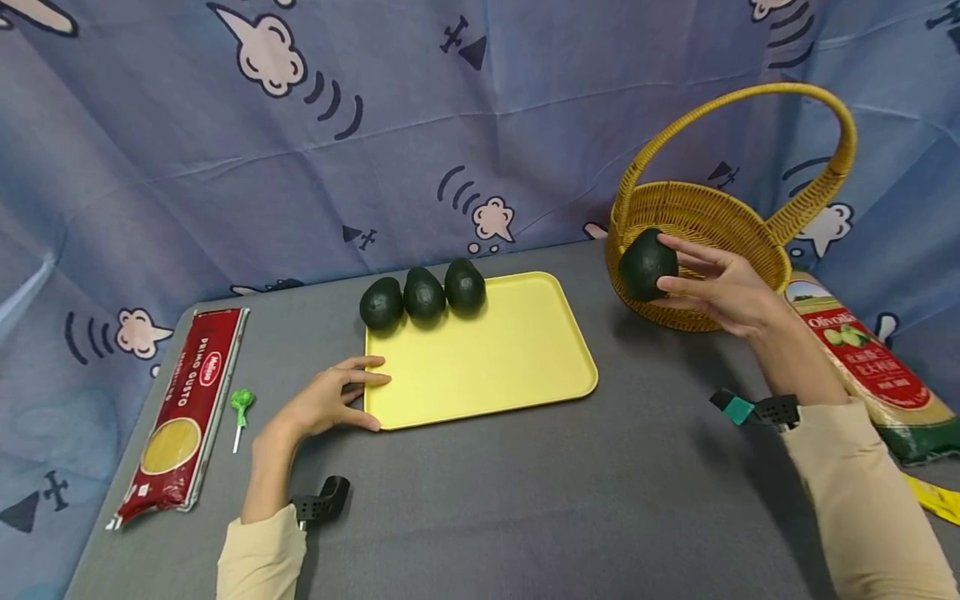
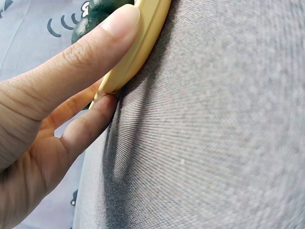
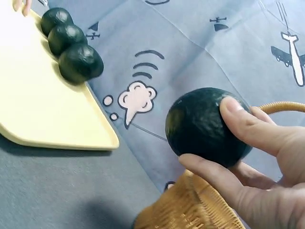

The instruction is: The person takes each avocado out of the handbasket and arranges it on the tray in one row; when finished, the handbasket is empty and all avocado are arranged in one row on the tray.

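Observation:
My right hand [image 1: 720, 287] grips a dark green avocado [image 1: 648, 265] in front of the wicker basket [image 1: 776, 265], overlapping its left side in the head view. In the right wrist view, thumb and fingers wrap round this avocado [image 3: 205, 126], with the basket's rim below it. Three more avocados [image 1: 424, 295] sit in a row along the far left edge of a yellow tray [image 1: 517, 358]. At the tray's near left corner, my left hand [image 1: 330, 396] holds the edge. The left wrist view has the thumb over the rim [image 2: 138, 52] and a fingertip at its underside.
Left of the tray lie a red pasta packet [image 1: 187, 408] and a green lollipop [image 1: 242, 404]. A bag labelled Olivoilà [image 1: 870, 358] leans beside the basket at right, with a yellow packet [image 1: 933, 498] nearer the front. A patterned blue cloth [image 1: 420, 125] hangs behind the grey table [image 1: 525, 508].

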